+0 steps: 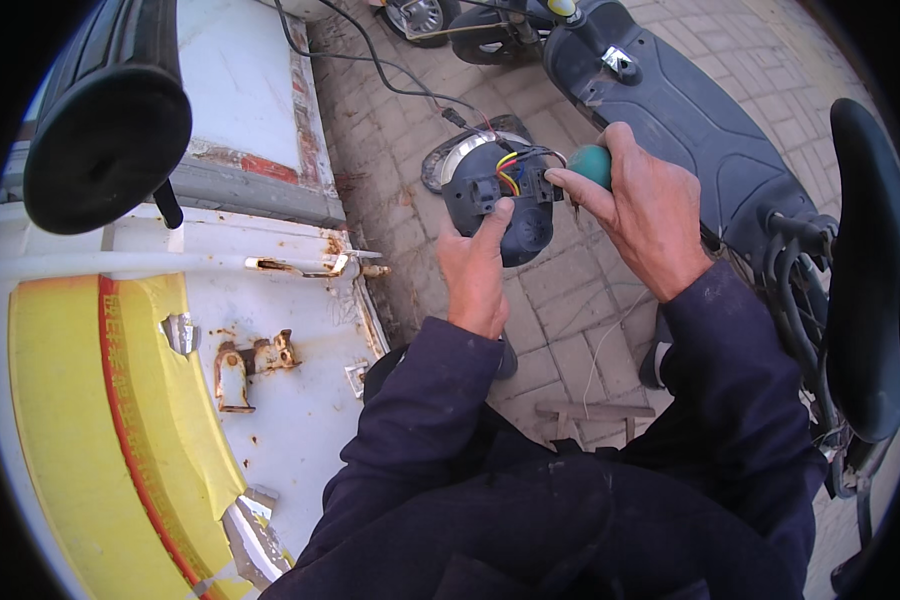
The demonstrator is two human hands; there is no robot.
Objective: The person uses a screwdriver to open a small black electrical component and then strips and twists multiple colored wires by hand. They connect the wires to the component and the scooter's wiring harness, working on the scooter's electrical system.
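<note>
Housing (pixel 526 240), black w/ yellow & red wires (pixel 507 172), is over paving (pixel 570 355) in front of me. My L hand (pixel 475 265) pinches its near edge, fingers mostly hidden below; R hand (pixel 652 210) grips green handle (pixel 589 165), partly covered, tip unclear.

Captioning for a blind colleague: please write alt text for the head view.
A person's left hand holds a black housing with coloured wires, while the right hand grips a green handle beside it. Below is brick paving, a rusty white panel left, a dark scooter right.
</note>
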